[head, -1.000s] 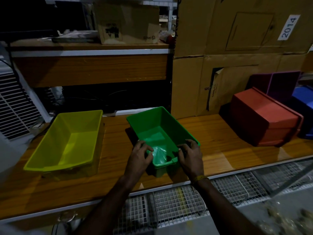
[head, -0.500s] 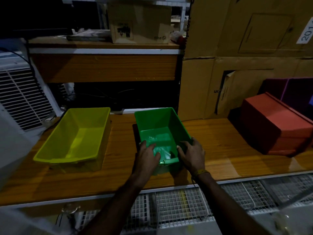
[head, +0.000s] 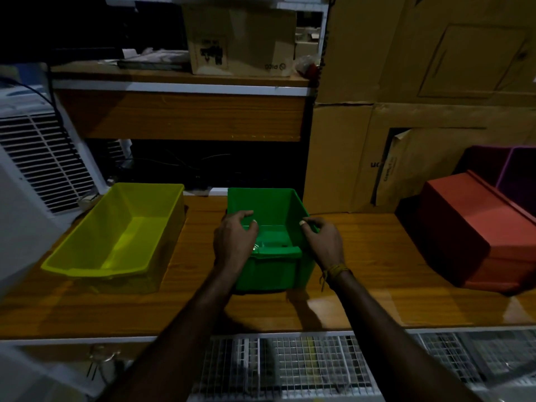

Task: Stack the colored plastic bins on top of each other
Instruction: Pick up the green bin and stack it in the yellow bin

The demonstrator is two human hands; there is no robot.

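Observation:
A green plastic bin (head: 272, 207) stands upright and open on the wooden shelf, in the middle of the view. My left hand (head: 233, 239) grips its left rim and my right hand (head: 322, 242) grips its right rim. To its left a yellow bin (head: 121, 233) sits open on the same shelf, apart from the green one. At the right a red bin (head: 475, 230) lies upside down, with a purple bin (head: 510, 163) behind it.
Cardboard boxes (head: 406, 111) stand behind the shelf on the right. A white louvred unit (head: 40, 163) is at the left. An upper wooden shelf (head: 179, 117) overhangs the back. A wire mesh rack (head: 290, 367) lies below the wooden shelf's (head: 362, 285) front edge.
The green bin has turned straight, its long side now pointing away from me. Both hands have slid from its near corners forward along its side rims. The view has shifted left.

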